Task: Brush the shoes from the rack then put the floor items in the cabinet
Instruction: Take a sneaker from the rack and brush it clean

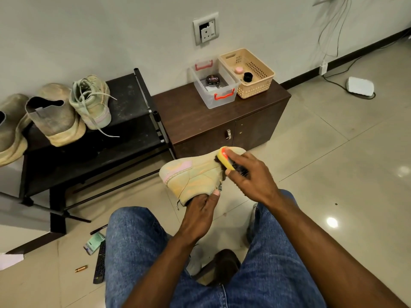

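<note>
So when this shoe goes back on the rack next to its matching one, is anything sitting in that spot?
Nothing visible blocks it. The shoe is held by the left hand while the right hand works the brush on it. On the rack's top shelf, the space right of the matching laced shoe looks bare.

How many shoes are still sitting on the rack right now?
3: a laced sneaker on the rack's top shelf, a grey slip-on left of it, and another slip-on cut off by the left edge. More may lie out of frame.
</note>
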